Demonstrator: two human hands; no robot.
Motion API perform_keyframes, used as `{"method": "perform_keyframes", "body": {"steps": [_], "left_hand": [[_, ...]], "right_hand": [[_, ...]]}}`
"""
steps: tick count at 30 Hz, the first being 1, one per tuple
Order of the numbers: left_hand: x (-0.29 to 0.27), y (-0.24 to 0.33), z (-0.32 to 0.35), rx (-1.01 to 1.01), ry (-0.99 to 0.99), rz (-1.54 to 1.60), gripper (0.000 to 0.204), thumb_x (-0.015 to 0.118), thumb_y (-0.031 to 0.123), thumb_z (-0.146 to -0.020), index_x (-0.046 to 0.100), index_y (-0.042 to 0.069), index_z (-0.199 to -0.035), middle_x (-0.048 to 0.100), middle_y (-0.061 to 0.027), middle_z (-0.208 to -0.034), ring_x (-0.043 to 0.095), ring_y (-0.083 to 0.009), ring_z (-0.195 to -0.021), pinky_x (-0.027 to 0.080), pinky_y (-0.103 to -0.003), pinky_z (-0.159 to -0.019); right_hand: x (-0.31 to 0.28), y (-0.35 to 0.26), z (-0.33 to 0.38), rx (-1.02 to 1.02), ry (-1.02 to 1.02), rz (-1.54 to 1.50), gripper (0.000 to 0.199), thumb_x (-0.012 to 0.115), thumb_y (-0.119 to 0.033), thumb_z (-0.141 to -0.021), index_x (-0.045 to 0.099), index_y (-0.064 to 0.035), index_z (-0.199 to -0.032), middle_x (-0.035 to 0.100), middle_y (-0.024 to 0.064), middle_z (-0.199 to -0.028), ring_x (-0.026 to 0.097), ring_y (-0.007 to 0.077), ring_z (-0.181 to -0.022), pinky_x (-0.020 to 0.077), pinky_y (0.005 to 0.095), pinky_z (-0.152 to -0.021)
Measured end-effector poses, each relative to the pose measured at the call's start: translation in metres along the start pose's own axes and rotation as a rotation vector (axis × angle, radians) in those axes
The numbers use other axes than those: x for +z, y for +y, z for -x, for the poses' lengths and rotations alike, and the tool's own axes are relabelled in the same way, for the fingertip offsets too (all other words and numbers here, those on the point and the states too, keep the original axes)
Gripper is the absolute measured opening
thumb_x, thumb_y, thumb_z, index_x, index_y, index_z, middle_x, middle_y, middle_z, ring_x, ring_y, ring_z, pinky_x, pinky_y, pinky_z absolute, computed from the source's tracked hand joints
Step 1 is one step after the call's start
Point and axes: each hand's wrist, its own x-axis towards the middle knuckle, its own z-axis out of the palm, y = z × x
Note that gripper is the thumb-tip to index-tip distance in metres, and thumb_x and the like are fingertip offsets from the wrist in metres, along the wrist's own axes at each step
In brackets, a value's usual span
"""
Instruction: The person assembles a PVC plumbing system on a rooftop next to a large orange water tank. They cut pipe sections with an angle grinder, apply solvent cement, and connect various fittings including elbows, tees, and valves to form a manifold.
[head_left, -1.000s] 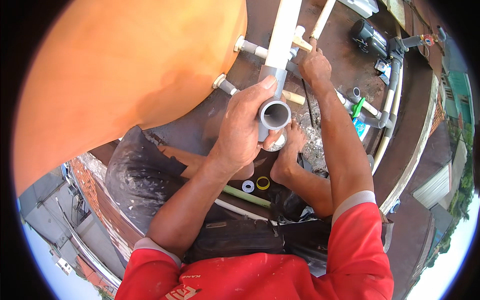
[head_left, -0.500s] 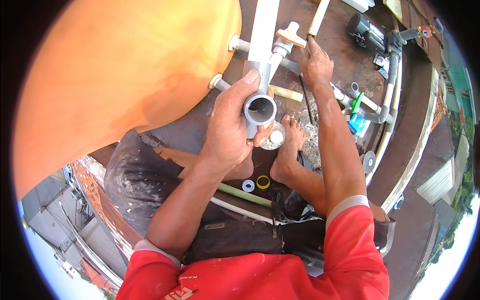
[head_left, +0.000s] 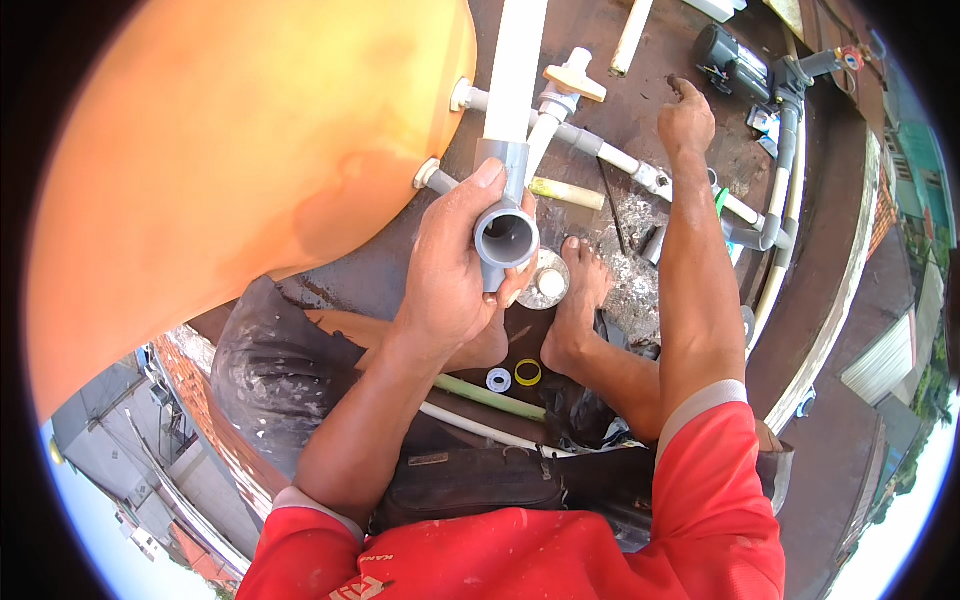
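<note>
My left hand [head_left: 450,260] is wrapped round a grey pipe tee [head_left: 507,236], thumb along its top side. One round mouth of the tee faces up at me. A long white pipe [head_left: 516,70] sits in its far end. My right hand [head_left: 687,122] is stretched out to the right over the brown floor, index finger extended and the other fingers mostly hidden under the palm. No object shows in it. Near it, to the left, lies a loose white pipe [head_left: 632,38]. Beyond the tee stands a valve with a cream handle [head_left: 575,82].
A large orange tank [head_left: 260,130] fills the left side. Pipework [head_left: 620,160] crosses the floor towards a black pump [head_left: 733,62]. A round clear container [head_left: 548,280] stands by my foot. A white tape roll [head_left: 498,380] and a yellow ring [head_left: 527,372] lie nearer me.
My right hand has moved right, away from the end of the loose white pipe. My left hand and the tee have shifted slightly left and nearer me.
</note>
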Motion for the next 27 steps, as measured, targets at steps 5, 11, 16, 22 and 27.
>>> {"method": "perform_keyframes", "body": {"steps": [5, 11, 16, 22, 27], "left_hand": [[-0.006, 0.0, -0.006, 0.022, -0.059, -0.023, 0.052, 0.048, 0.046, -0.115, 0.064, 0.0, -0.096, 0.055, -0.0044, -0.061, 0.051, -0.0129, -0.047, 0.038, -0.026, -0.047], [-0.008, 0.001, -0.003, 0.012, -0.002, -0.06, 0.056, 0.046, 0.053, -0.113, 0.061, 0.001, -0.098, 0.054, -0.0063, -0.063, 0.046, -0.0142, -0.045, 0.039, -0.027, -0.046], [-0.009, 0.003, -0.005, 0.011, -0.022, -0.049, 0.06, 0.043, 0.056, -0.112, 0.057, 0.0, -0.1, 0.053, -0.007, -0.064, 0.044, -0.0146, -0.044, 0.039, -0.028, -0.045], [-0.014, 0.004, -0.006, 0.034, -0.036, -0.127, 0.059, 0.044, 0.059, -0.112, 0.057, 0.002, -0.1, 0.054, -0.0058, -0.066, 0.046, -0.0133, -0.045, 0.037, -0.027, -0.044], [-0.017, 0.003, -0.01, 0.02, -0.06, -0.168, 0.06, 0.044, 0.06, -0.112, 0.056, 0.002, -0.103, 0.053, -0.0056, -0.068, 0.046, -0.0137, -0.047, 0.036, -0.028, -0.045]], "right_hand": [[0.006, -0.01, 0.009, 0.301, -0.258, -0.418, 0.041, 0.067, -0.011, -0.099, 0.066, 0.0014, -0.138, 0.075, 0.0212, -0.124, 0.075, 0.0343, -0.111, 0.0606, 0.0485, -0.092], [0.01, -0.075, 0.058, 1.076, -0.367, -2.228, 0.013, 0.057, -0.01, -0.105, 0.063, 0.0008, -0.108, 0.066, 0.0103, -0.09, 0.057, 0.0169, -0.07, 0.049, 0.0314, -0.061], [0.031, -0.092, 0.072, 0.828, -0.354, -2.86, 0.023, 0.059, -0.008, -0.102, 0.069, 0.0, -0.12, 0.065, 0.0096, -0.089, 0.05, 0.0107, -0.057, 0.043, 0.0252, -0.046], [0.053, -0.101, 0.084, 0.339, -0.526, -3.325, 0.036, 0.059, -0.013, -0.104, 0.067, -0.0029, -0.138, 0.064, 0.0134, -0.096, 0.052, 0.008, -0.054, 0.0464, 0.0215, -0.042], [0.043, -0.11, 0.07, 0.247, -0.392, -3.45, 0.039, 0.066, -0.024, -0.104, 0.067, 0.0084, -0.126, 0.061, 0.0163, -0.116, 0.062, 0.0118, -0.069, 0.0524, 0.0228, -0.047]]}}
